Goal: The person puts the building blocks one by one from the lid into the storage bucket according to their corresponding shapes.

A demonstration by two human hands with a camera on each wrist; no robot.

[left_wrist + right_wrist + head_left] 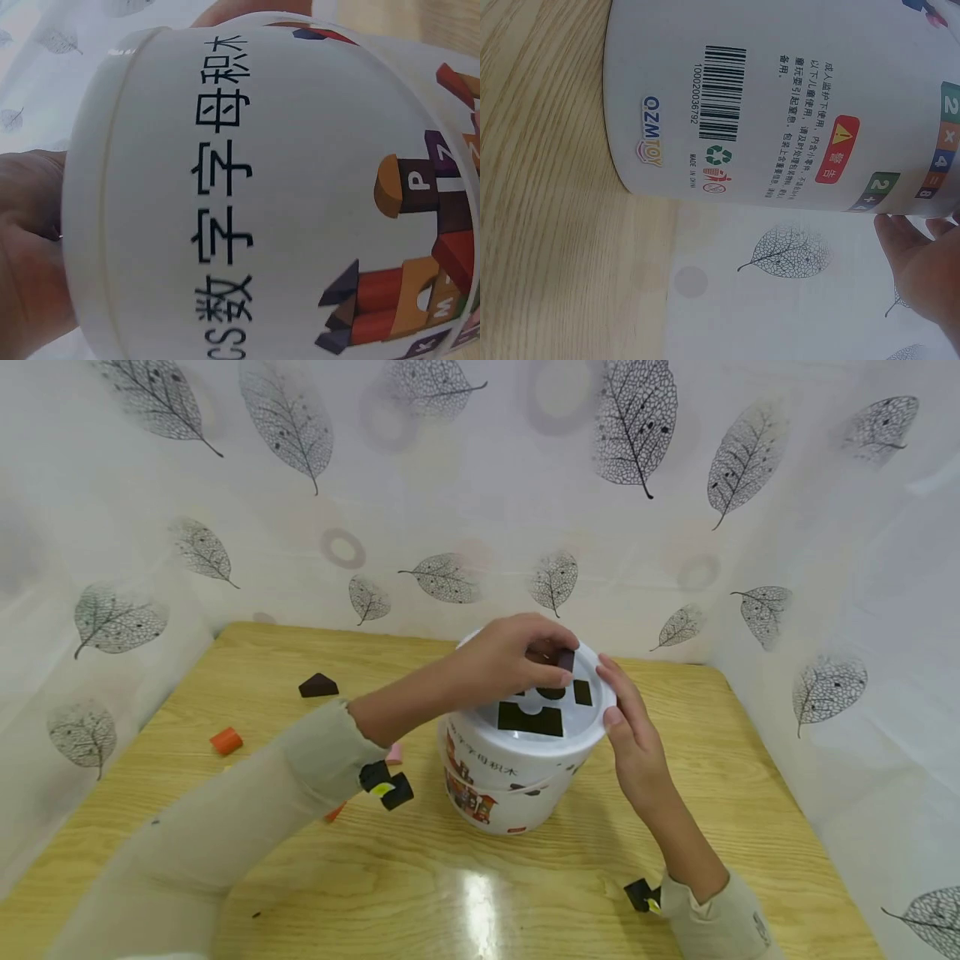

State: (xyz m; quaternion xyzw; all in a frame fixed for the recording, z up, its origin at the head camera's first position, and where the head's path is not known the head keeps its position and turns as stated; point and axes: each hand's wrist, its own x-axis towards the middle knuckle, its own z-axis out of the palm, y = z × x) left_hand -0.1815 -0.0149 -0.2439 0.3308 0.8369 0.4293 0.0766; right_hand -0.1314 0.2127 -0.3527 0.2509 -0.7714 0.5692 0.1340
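Observation:
A white round toy-block bucket (510, 793) stands upright on the table, its lid (517, 739) cut with dark shaped openings. Over the lid my left hand (510, 656) pinches a small dark block (566, 660) between thumb and fingers, close to the openings. Whether the block has entered one cannot be told. My right hand (636, 735) rests its fairly straight fingers and thumb against the lid's right rim. In the right wrist view this hand (926, 266) touches the bucket's printed side (780, 112). The left wrist view shows part of the left hand (34, 255) beyond the bucket's edge.
Left of the bucket, a dark angular block (318, 685) and an orange block (227, 741) lie on the wooden table (405, 885). A pink piece (394, 754) and a red-orange piece (335, 812) sit partly behind the left sleeve. A leaf-print curtain (465, 485) surrounds the table.

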